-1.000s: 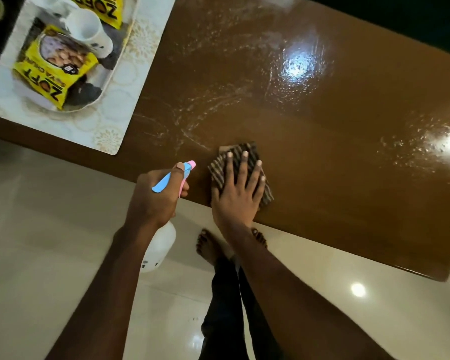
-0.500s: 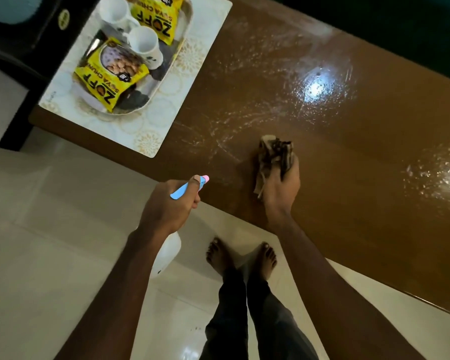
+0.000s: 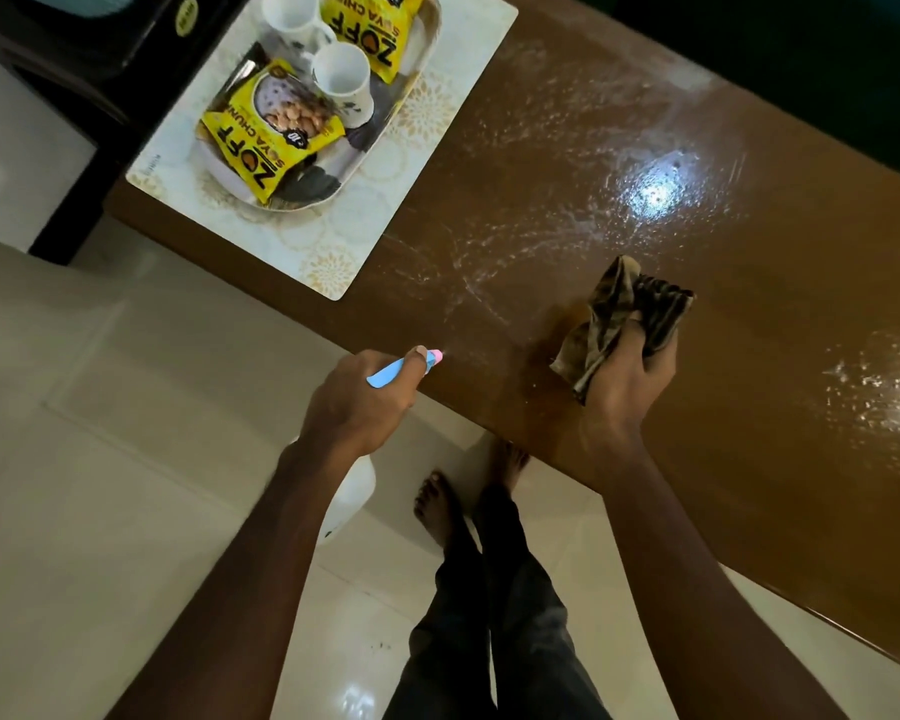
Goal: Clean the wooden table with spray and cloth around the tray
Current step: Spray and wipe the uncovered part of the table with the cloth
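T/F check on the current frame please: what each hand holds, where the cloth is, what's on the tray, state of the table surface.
1. The left hand holds the spray bottle. True.
2. The right hand presses the cloth flat on the wooden table with spread fingers. False: the cloth is bunched up in the closed hand.
3. The tray carries two white mugs and yellow snack packets. True.
4. The tray sits directly on bare wood. False: it rests on a pale patterned placemat.
5. The table surface shows no spray. False: droplets and streaks glisten across it.
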